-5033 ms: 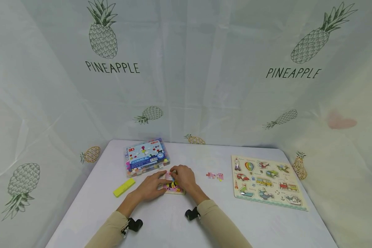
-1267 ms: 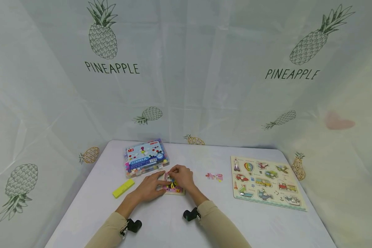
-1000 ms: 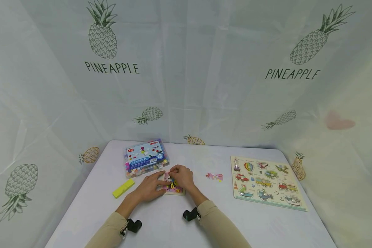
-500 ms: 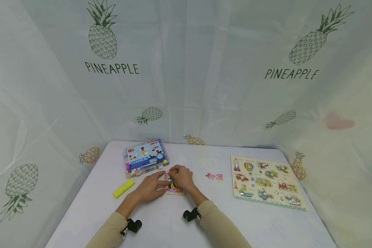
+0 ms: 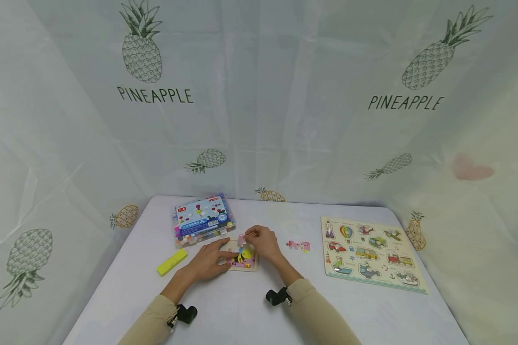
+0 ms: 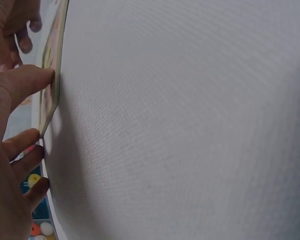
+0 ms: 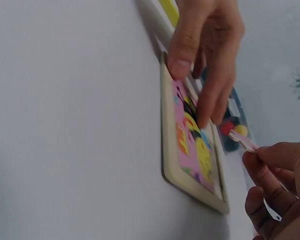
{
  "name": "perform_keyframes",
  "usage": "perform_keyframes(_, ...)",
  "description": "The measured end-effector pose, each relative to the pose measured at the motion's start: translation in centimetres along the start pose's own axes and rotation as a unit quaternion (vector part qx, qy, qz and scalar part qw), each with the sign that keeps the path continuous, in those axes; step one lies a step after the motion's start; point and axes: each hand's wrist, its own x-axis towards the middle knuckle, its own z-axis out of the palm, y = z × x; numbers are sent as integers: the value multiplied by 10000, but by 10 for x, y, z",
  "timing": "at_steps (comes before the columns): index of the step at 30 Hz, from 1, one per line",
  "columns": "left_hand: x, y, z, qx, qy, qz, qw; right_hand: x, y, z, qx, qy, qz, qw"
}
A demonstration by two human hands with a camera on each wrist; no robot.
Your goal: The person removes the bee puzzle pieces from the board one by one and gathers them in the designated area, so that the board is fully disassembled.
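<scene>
Head: the left hand (image 5: 208, 261) rests spread on a bee puzzle (image 5: 244, 258) on the counter (image 5: 224, 306); the right hand (image 5: 265, 242) pinches a piece (image 5: 241, 240), loose pieces (image 5: 305, 246) to its right. Left wrist: thumb (image 6: 32, 81) touching the puzzle. Right wrist: puzzle mostly assembled, far side bare, seemingly awaiting pieces.

The head camera looks from high on the near side of the worktop (image 5: 224, 306), forward and down, and takes in both far corners from well back. The left wrist camera (image 5: 187, 314) sits low and close behind the left hand (image 5: 205, 262), facing toward the far edge, its picture turned sideways. The right wrist camera (image 5: 276, 297), also low and sideways, faces the far left corner across the puzzle board (image 7: 168, 125). All three views share this board, the left hand and the right hand (image 5: 264, 243).
</scene>
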Motion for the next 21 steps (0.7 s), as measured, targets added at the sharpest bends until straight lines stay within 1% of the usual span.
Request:
perform_keyframes(3, 0, 0, 0, -11, 22, 1, 10000, -1, 5, -14, 87, 16, -115, 9999)
perform_keyframes(6, -1, 1, 0, -59, 15, -16, 10000, -3, 11, -29, 103, 52, -94, 9999)
perform_keyframes(9, -1, 0, 0, -89, 0, -17, 10000, -5, 17, -42, 19, 100, 25, 9999)
perform_keyframes(16, -2, -1, 1, -127, 30, 6, 9999, -9, 32, -66, -339, 212, 391, 9984)
perform_keyframes(21, -3, 0, -1, -130, 63, 31, 9999, -12, 43, -77, -766, 296, 480, 9955)
